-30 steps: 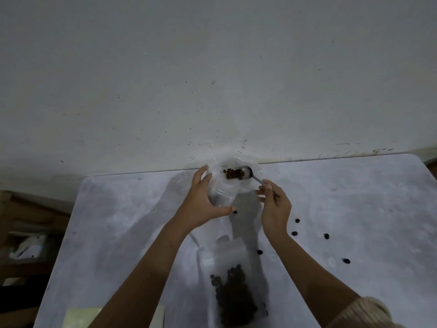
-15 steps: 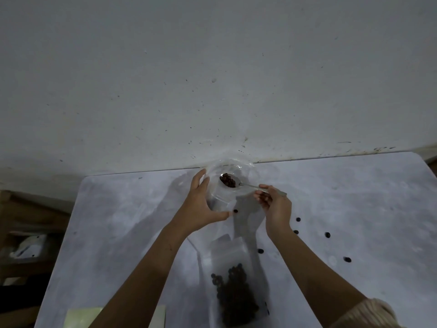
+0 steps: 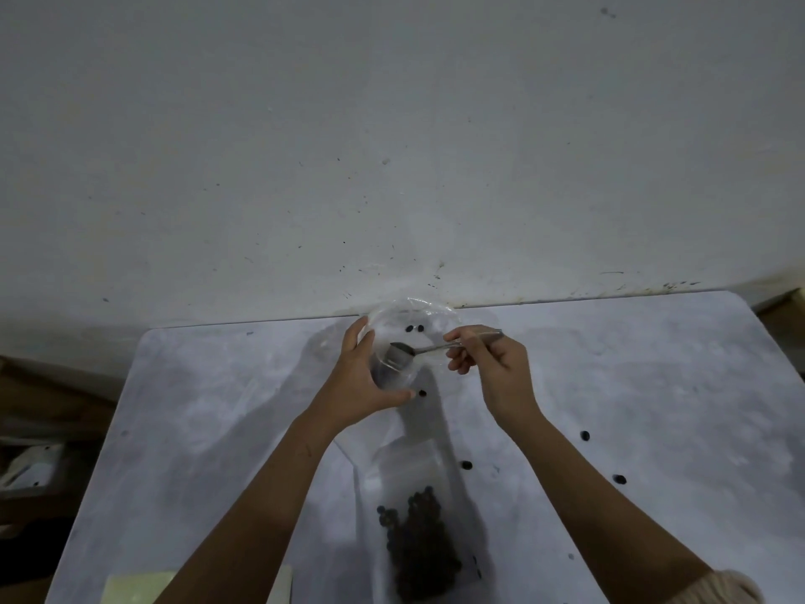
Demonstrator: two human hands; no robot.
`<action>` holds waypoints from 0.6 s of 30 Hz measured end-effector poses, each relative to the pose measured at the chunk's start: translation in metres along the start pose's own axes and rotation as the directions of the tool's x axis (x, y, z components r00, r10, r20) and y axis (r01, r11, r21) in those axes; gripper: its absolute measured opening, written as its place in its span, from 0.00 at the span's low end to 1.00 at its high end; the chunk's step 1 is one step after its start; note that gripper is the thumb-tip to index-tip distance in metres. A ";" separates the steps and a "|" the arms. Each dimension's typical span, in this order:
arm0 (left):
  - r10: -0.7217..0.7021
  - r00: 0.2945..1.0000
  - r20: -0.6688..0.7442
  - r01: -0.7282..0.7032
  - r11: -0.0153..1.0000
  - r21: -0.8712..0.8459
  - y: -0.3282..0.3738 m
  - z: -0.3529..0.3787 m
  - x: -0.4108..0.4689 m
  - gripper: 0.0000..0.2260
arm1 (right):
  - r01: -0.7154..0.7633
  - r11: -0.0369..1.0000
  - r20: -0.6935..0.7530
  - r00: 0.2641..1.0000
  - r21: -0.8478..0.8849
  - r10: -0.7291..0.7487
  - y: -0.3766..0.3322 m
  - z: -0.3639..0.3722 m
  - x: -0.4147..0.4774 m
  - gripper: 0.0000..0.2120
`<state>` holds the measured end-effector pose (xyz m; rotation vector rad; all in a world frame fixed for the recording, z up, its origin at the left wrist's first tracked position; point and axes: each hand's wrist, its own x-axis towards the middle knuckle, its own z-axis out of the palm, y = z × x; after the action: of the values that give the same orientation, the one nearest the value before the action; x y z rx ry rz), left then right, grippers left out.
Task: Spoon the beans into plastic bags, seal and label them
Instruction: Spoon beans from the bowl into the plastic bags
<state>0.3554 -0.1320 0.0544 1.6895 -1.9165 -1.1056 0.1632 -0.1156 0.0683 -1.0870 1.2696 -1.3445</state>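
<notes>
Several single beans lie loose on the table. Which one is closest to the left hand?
The bean just right of the thumb tip of the left hand; the other loose beans lie farther off to the right.

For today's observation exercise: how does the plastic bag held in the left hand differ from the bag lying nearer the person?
The held bag is gripped open by the left hand; the near bag lies flat on the table, untouched.
The spoon in the right hand tips into the held bag, not the near bag.
The near bag holds a dark heap of beans; only two show through the held bag.
Both are clear plastic.
</notes>
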 end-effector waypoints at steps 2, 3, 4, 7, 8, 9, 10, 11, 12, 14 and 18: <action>-0.005 1.000 -0.002 0.005 1.000 0.007 0.000 -0.001 0.000 0.47 | 0.071 0.997 -0.002 0.997 -0.022 -0.071 0.000 -0.001 -0.001 0.12; -0.013 1.000 0.000 0.013 1.000 0.008 0.000 -0.001 0.000 0.48 | 0.111 0.994 -0.049 0.993 -0.017 -0.112 0.003 -0.004 -0.001 0.12; -0.020 1.000 0.000 0.020 1.000 0.002 -0.001 -0.002 0.001 0.48 | 0.152 0.988 -0.107 0.982 -0.034 -0.155 0.007 -0.007 -0.001 0.11; -0.026 1.000 -0.003 0.026 0.999 -0.020 -0.001 -0.002 0.000 0.49 | 0.190 0.947 -0.163 0.958 -0.259 -0.237 0.027 -0.016 -0.003 0.11; -0.023 1.000 -0.004 0.023 1.000 -0.019 -0.001 -0.001 -0.001 0.48 | 0.173 0.925 -0.139 0.963 -0.339 -0.231 0.036 -0.017 -0.004 0.10; -0.018 1.000 -0.002 0.018 1.000 -0.014 0.000 -0.001 -0.001 0.48 | 0.151 0.908 -0.119 0.970 -0.392 -0.213 0.044 -0.016 -0.005 0.10; -0.013 1.000 0.002 0.013 1.000 -0.011 0.000 0.000 -0.001 0.47 | 0.131 0.901 -0.117 0.974 -0.415 -0.195 0.050 -0.013 -0.006 0.11; -0.008 1.000 0.008 0.008 1.000 -0.010 0.001 0.000 -0.001 0.47 | 0.101 0.907 -0.142 0.975 -0.409 -0.172 0.056 -0.010 -0.007 0.11; -0.006 1.000 0.018 0.006 1.000 -0.012 0.001 0.001 -0.001 0.47 | 0.054 0.928 -0.190 0.973 -0.369 -0.133 0.060 -0.005 -0.007 0.11; -0.009 1.000 0.029 0.010 1.000 -0.022 0.001 0.002 0.000 0.48 | -0.073 0.977 -0.298 0.955 -0.200 0.010 0.064 0.006 -0.007 0.11; -0.022 0.999 0.028 0.023 0.999 -0.034 0.001 0.005 0.002 0.49 | -0.274 0.949 -0.399 0.861 0.156 0.314 0.070 0.023 -0.003 0.10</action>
<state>0.3509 -0.1321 0.0515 1.6894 -1.8886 -1.1699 0.1912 -0.1163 -0.0002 -0.5156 1.5936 -1.4258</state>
